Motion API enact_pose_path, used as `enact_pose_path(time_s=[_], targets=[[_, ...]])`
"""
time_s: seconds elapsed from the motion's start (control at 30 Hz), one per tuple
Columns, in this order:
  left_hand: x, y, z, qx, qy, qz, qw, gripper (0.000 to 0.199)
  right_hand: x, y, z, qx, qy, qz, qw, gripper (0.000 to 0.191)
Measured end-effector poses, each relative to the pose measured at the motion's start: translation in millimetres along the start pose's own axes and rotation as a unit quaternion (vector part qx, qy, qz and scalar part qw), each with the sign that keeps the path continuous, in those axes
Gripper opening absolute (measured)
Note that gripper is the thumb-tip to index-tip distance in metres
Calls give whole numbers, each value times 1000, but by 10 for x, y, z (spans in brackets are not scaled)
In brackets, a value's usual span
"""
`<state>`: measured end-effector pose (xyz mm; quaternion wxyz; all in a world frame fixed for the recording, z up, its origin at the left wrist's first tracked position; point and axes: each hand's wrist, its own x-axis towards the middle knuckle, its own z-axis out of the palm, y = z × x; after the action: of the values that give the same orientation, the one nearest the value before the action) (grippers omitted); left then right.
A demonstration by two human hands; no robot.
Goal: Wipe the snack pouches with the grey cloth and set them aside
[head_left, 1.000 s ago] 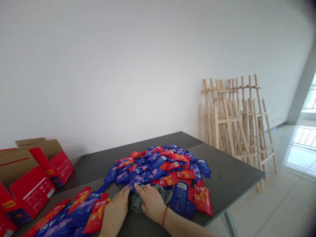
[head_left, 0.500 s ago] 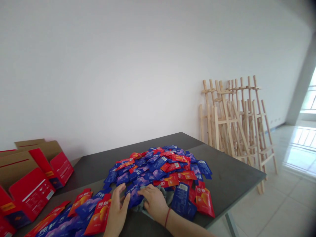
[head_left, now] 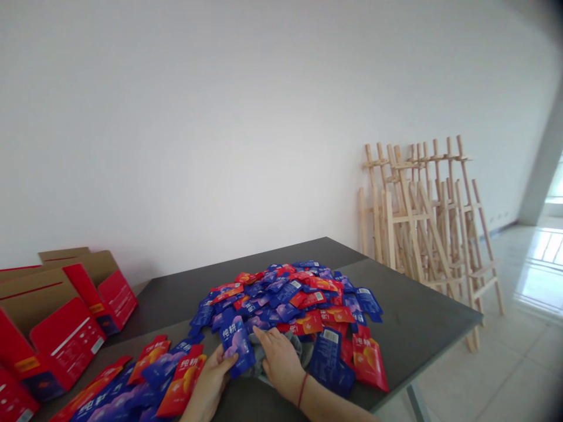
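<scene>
A blue packet (head_left: 238,346) with purple print is gripped between the thumb and fingers of my left hand (head_left: 214,370), tilted up at the near side of the pile. My right hand (head_left: 281,360), with a red cord at the wrist, rests on a grey cloth (head_left: 305,350) just right of that packet; its index finger points out and nothing shows in it. Behind both hands lies a heap of blue and red packets (head_left: 281,296). More packets (head_left: 152,375) are laid overlapping to the left of my left hand.
Open red cardboard boxes (head_left: 65,337) stand at the left on the dark table (head_left: 409,310). The table's right edge runs past the heap. Wooden easels (head_left: 413,223) lean by the white wall beyond it.
My left hand has closed on the blue packet and lifted it upright from the pile's near edge. The right hand's fingers have come off that packet. The view has shifted slightly.
</scene>
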<state>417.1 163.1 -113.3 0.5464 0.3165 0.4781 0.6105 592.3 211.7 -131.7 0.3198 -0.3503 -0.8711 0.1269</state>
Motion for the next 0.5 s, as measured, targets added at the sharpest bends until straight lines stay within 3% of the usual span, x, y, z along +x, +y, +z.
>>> enact_pose_path(time_s=[0.13,0.2,0.33,0.4,0.5], targets=[[62,-27,-134,11,96,3,995,38,-7,38,-64,46,72,14,996,55],[85,-68,-162,28,94,5,995,35,-14,26,-106,64,92,-17,993,53],[96,-164,-123,97,37,18,994,40,-33,-37,-120,33,9,-133,991,51],[92,-191,-102,159,65,24,985,40,-36,-58,-89,1,-36,-158,987,49],[73,-187,-97,247,101,70,961,40,-27,-64,-30,-25,-46,-142,989,49]])
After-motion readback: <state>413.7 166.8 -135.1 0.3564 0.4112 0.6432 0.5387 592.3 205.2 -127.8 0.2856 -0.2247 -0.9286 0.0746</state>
